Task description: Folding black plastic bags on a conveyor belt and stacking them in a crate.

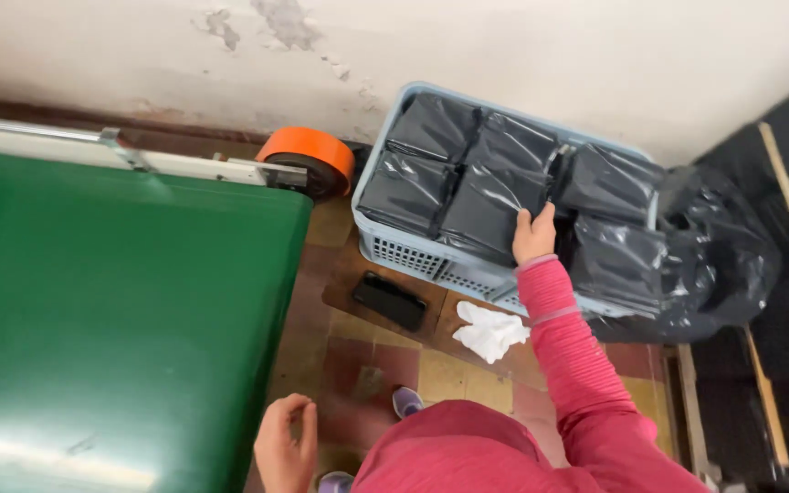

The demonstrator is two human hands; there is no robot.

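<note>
Gripping a black plastic packet (490, 208) at the crate's (413, 256) near edge, right hand (533, 236) | left hand (285, 447) half curled, holding nothing, beside green conveyor belt (111, 310)

6 flat, roughly rectangular packages wrapped in glossy black plastic film (486, 196) lie in the pale blue latticed crate (413, 256), filling it from its left wall to its right wall in overlapping rows. The package at the middle of the near edge is touched by the right hand (534, 236). A larger crumpled black plastic bag (723, 256) lies against the crate's right wall.
</note>
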